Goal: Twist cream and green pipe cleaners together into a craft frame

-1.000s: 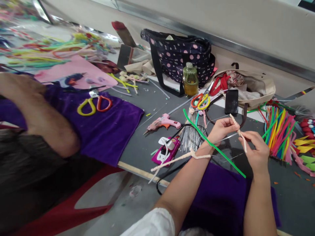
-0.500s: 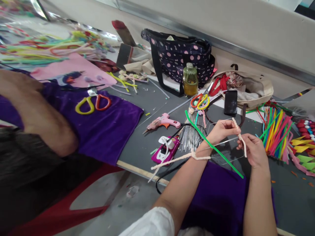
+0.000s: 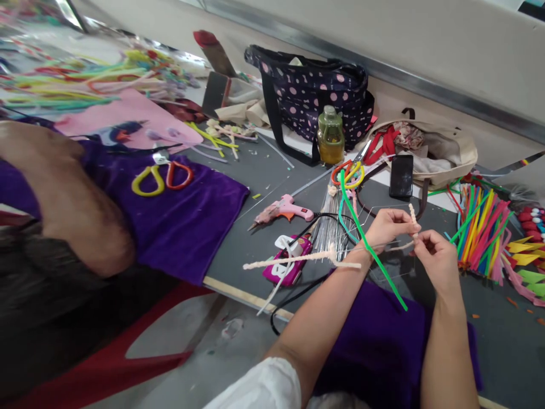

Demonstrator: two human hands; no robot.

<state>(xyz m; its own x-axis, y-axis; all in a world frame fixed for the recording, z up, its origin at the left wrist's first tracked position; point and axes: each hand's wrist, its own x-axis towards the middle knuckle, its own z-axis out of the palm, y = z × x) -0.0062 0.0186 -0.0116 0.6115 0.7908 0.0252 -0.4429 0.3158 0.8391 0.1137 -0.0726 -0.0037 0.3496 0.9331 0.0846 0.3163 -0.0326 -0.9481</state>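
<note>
A short cream pipe cleaner [image 3: 413, 213] is pinched between the fingertips of my left hand [image 3: 390, 228]. Just below and to the right, my right hand [image 3: 437, 258] has thumb and forefinger closed on the same pipe cleaner, whose other end runs left under my left hand. Thin wires spread around both hands. Across my left wrist slants a green pipe cleaner [image 3: 358, 224]. Another cream pipe cleaner [image 3: 289, 259], with a forked end, extends left from my left forearm; how these pieces are joined is hard to see.
Left of my hands lie a pink glue gun [image 3: 281, 211], a magenta power strip [image 3: 293, 264] and a wire bundle [image 3: 326, 233]. Behind are scissors [image 3: 354, 175], a bottle [image 3: 331, 136] and a phone [image 3: 401, 176]. Colourful pipe cleaners [image 3: 483, 227] lie right. Another person's arm [image 3: 80, 193] rests left.
The pinched cream pipe cleaner has turned, its loose lower end swinging from the right over to the left. My hands are closer together. The green and forked cream pieces have shifted and tilted.
</note>
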